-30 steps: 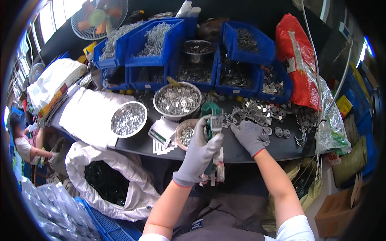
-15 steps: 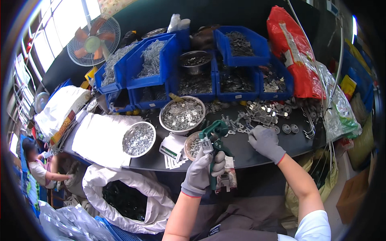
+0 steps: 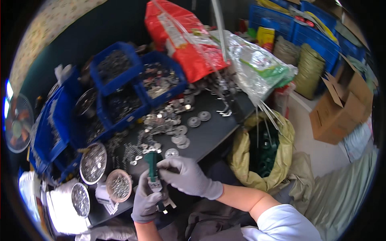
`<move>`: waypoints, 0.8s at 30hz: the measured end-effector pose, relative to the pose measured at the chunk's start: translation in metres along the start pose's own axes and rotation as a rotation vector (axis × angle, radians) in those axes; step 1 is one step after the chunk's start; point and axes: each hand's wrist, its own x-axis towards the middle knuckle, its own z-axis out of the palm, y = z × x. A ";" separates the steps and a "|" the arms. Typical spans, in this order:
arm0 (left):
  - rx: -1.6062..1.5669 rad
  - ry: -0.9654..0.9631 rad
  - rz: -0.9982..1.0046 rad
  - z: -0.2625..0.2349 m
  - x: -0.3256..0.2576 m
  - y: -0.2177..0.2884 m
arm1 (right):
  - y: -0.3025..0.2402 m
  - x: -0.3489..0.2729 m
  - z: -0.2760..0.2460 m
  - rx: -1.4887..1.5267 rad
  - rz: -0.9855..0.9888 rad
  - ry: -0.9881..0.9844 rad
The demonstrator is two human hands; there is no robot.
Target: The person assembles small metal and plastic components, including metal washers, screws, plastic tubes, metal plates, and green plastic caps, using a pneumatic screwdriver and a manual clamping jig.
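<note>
My left hand [image 3: 145,203], in a grey glove, is closed around a green hand tool [image 3: 152,161] with a silvery metal piece [image 3: 155,185] on it. The tool stands upright at the table's front edge. My gloved right hand [image 3: 187,176] is beside its upper part, thumb and fingers pinched together against or very near the green body. Whatever the right fingertips hold, if anything, is hidden. Just beyond lie round metal discs [image 3: 180,140], small springs [image 3: 130,152] and a heap of metal parts [image 3: 161,120].
Blue bins [image 3: 116,86] of metal parts stand along the back. Bowls of small parts, including a pinkish bowl [image 3: 119,185] and a steel bowl [image 3: 93,163], sit at the left. A yellow sack [image 3: 262,176] of green pieces and a cardboard box [image 3: 341,106] stand on the right.
The view has swung to the right. My right hand has left the metal parts on the table and come to the green tool, which my left hand still holds.
</note>
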 end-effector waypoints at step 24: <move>0.185 -0.034 -0.037 0.028 0.011 -0.030 | 0.108 -0.131 -0.388 -1.209 0.235 1.256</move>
